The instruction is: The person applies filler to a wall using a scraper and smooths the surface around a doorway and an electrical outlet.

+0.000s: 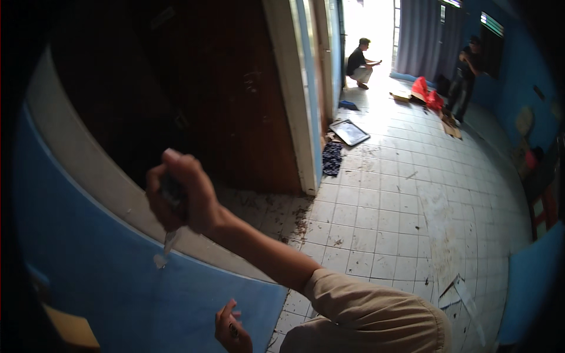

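Note:
My right hand [187, 194] is raised in front of the doorway, its fingers wrapped round the dark handle of a small hand tool. The tool's short pale blade [170, 241], like a scraper's, points down from the fist. Just below the blade tip is a whitish patch [160, 260] on the blue wall [123, 253]; whether the two touch I cannot make out. Lower down, near the same wall, my left hand [232, 330] shows loosely bent fingers held apart, with a dark ring on one. I see nothing held in it.
A brown door [253, 100] stands beyond my right hand. Dirt and scraps litter the white tiled floor [376, 217]. A framed panel [350, 132] and a patterned cloth [332, 159] lie by the door frame. Farther off, one person [360, 63] squats and another person [465, 76] stands near red bags [426, 94].

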A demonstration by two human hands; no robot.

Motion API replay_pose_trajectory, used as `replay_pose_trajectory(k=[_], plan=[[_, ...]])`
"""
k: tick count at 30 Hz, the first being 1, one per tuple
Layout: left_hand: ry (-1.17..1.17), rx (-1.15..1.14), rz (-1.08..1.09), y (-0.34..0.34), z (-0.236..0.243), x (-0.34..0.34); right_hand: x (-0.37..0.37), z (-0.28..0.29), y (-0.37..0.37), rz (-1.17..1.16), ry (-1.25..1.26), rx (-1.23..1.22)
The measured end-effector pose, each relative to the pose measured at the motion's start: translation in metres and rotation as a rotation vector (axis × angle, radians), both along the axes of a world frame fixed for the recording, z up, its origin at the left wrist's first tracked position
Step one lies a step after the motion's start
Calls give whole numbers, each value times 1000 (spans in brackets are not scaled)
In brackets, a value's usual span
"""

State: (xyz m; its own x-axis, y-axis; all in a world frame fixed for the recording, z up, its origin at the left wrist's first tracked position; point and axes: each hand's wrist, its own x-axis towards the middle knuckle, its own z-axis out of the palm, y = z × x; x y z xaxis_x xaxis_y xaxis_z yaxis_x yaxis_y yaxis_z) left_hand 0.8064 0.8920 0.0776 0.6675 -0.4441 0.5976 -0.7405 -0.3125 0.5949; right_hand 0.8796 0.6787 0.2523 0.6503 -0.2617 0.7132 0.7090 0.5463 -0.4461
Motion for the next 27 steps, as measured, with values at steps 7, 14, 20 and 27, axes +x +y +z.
replay_pose_trajectory(k=[7, 14, 20, 27], plan=[[-136, 324, -19, -36, 28, 24, 13, -2, -11, -50, -23, -129], [-371, 494, 308, -15, 37, 57, 19, 7, 17, 163, -58, -209], [-300, 310, 495, 14, 44, 39, 14, 13, 27, 83, -12, -194], [-174, -11, 484, 34, 37, 22, 15, 13, 22, 94, -34, -218]])
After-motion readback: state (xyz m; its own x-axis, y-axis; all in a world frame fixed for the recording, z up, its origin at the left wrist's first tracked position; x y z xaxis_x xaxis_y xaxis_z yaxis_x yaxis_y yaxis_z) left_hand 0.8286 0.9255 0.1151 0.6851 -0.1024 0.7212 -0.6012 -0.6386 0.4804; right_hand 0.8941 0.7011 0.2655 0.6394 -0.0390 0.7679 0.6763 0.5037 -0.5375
